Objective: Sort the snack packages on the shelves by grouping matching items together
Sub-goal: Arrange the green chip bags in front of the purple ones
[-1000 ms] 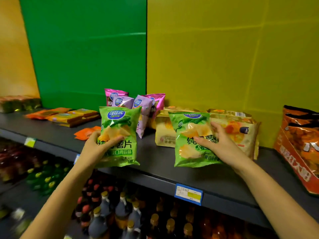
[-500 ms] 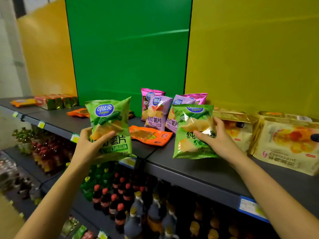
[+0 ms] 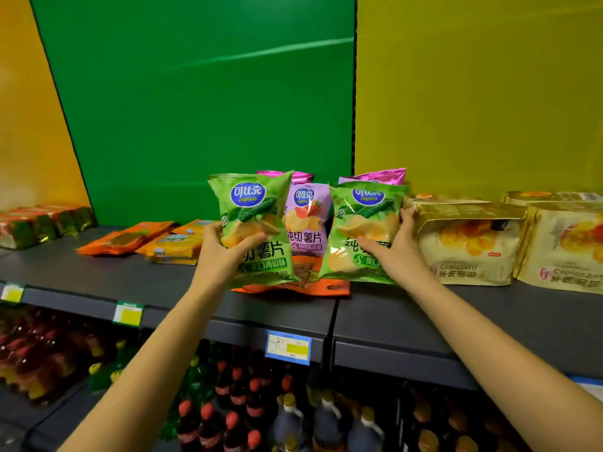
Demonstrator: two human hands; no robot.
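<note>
At shelf centre, a matching pair: the left green chip bag (image 3: pixel 257 223) and the right green chip bag (image 3: pixel 365 230), both upright and slightly apart, with pink chip bags (image 3: pixel 305 216) showing in the gap behind; both green bags sit over an orange flat packet (image 3: pixel 329 287) lying on the grey shelf (image 3: pixel 163 278).

Risks, as judged: the bags look puffed and light, so either one set down on the uneven packet could tip forward off the shelf edge toward the bottles (image 3: pixel 235 396) below; pushed back too far, they could topple the pink bags; drifting rightward, the pair could crowd the croissant bags (image 3: pixel 470 243) just beside it and blur the grouping.

Left hand (image 3: pixel 222 252): thumb across the bag's front, fingers curled behind its left edge, gripping it; right hand (image 3: pixel 396 256): thumb on the front, fingers wrapped round the right edge, gripping it; whether either bag's base touches the packet cannot be told.
</note>
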